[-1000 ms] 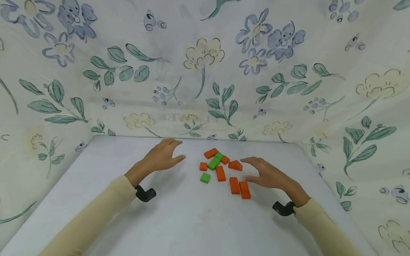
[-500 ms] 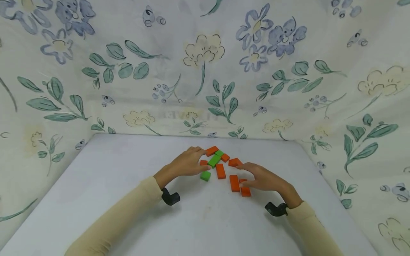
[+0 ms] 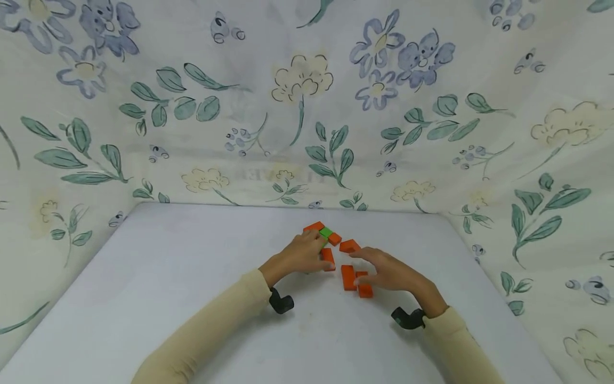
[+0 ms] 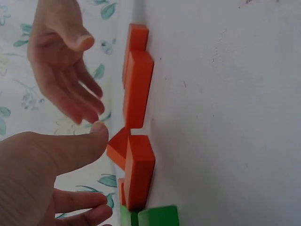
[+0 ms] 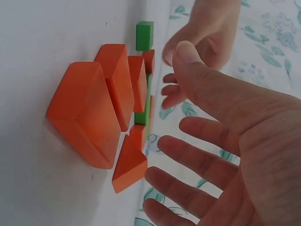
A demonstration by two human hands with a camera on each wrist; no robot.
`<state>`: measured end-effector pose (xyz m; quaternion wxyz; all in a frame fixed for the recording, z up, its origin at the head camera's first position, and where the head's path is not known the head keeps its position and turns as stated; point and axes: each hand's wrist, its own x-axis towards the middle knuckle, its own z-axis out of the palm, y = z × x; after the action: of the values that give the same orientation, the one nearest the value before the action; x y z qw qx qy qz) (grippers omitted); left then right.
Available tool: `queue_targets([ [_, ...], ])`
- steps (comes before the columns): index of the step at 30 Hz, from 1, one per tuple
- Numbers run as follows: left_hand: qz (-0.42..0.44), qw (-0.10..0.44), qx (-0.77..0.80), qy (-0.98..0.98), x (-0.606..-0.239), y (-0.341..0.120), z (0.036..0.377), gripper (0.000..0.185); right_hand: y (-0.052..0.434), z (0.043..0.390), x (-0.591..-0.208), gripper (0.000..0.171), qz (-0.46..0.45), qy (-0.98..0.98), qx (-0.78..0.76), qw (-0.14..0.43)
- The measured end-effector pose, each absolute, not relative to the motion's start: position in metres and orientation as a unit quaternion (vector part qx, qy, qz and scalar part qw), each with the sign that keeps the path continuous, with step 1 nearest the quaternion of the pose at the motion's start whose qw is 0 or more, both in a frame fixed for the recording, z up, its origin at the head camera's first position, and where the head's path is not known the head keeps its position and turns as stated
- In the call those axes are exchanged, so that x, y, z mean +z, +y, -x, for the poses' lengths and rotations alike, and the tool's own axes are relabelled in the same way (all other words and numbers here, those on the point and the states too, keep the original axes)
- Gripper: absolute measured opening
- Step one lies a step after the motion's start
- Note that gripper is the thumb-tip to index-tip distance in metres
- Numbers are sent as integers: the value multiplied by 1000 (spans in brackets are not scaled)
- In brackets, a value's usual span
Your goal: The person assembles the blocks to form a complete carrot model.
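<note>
Both hands, left hand (image 3: 301,255) and right hand (image 3: 387,269), hover spread over the blocks (image 3: 349,277), partly hiding some.

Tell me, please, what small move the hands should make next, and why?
Probably lower the left hand onto the orange rectangular wooden block beside its fingertips and close a grip: both hands, the right hand too, hover open over the cluster, holding nothing.
</note>
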<state>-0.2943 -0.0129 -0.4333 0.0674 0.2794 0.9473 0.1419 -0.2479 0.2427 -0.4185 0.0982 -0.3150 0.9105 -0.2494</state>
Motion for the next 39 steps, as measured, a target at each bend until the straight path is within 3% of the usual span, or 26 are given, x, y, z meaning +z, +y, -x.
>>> queue_targets([
  [7,-273,91,110,951,-440,-10,294,82,236,247,-416,61,308,912,-251,102],
  [14,-257,92,96,957,-441,-10,293,72,232,248,-415,52,317,908,-256,101],
  [26,-266,87,152,948,-440,-16,288,74,234,246,-422,47,312,907,-259,117],
  [39,-265,41,221,938,-410,-102,268,63,240,245,-424,49,303,913,-253,106],
])
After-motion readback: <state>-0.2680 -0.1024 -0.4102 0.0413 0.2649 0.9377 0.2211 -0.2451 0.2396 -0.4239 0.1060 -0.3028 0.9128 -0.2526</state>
